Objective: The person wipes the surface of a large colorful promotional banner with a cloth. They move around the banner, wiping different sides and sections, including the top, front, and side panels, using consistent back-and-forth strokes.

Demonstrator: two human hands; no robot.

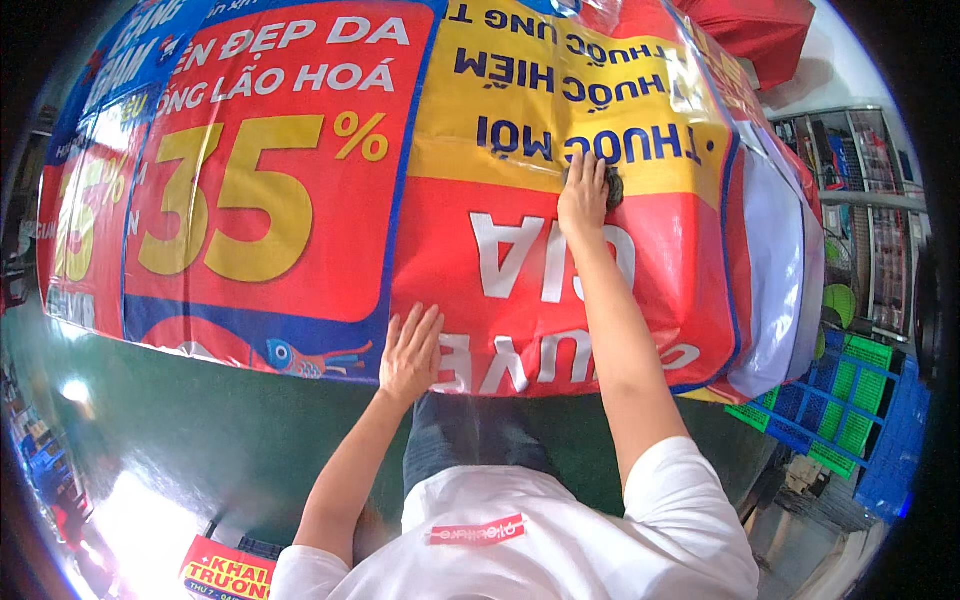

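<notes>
A large red and yellow printed vinyl banner (480, 270) with blue edges lies spread in front of me, its lettering upside down. My left hand (410, 350) rests flat on its near edge, fingers stretched out and holding nothing. Farther forward and to the right, my right hand (585, 195) presses a small dark grey wad (613, 187) against the banner where the yellow meets the red. Most of that wad is hidden under the palm; its kind cannot be made out. Wrinkles run across the sheet around both hands.
Beside it on the left lies another red and blue banner (270, 290). A white sheet (780, 270) hangs over the right side. Blue and green plastic crates (850, 400) stand at right, near shelving (870, 190). Red fabric (750, 35) is at the far right. Green floor (270, 430) shows below.
</notes>
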